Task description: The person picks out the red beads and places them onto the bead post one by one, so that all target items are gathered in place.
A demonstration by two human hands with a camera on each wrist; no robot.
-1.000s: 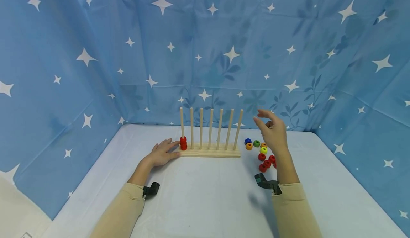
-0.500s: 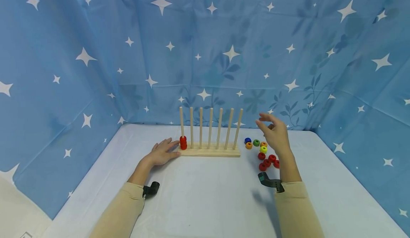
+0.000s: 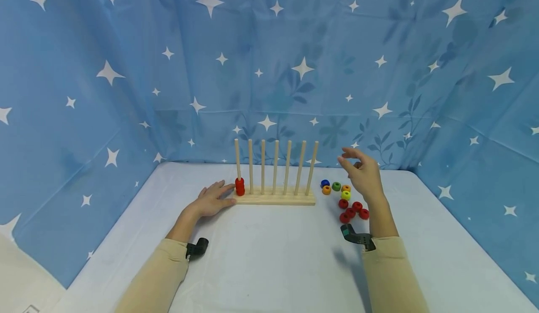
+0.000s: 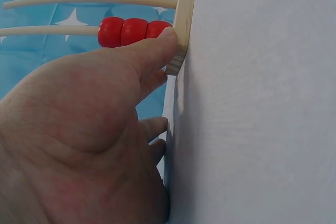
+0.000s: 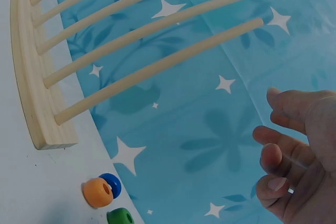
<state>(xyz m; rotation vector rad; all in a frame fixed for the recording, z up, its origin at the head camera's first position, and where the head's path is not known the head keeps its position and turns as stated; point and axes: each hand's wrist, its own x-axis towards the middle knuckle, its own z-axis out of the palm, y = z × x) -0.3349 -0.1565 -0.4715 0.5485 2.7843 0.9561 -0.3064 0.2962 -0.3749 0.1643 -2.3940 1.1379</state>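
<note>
A person wears plain beige long sleeves, the left sleeve [image 3: 153, 273] between seven and eight o'clock and the right sleeve [image 3: 391, 275] between four and five, both creased near the cuff. A stubby, rounded black left wrist camera [image 3: 202, 244] sits at about seven o'clock. The black right wrist camera [image 3: 346, 231], between four and five, bears a small green patch and joins a curved black bracket [image 3: 359, 239].

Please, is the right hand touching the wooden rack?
Apart: the right wrist view shows blue curtain between the right hand and the wooden rack.
</note>
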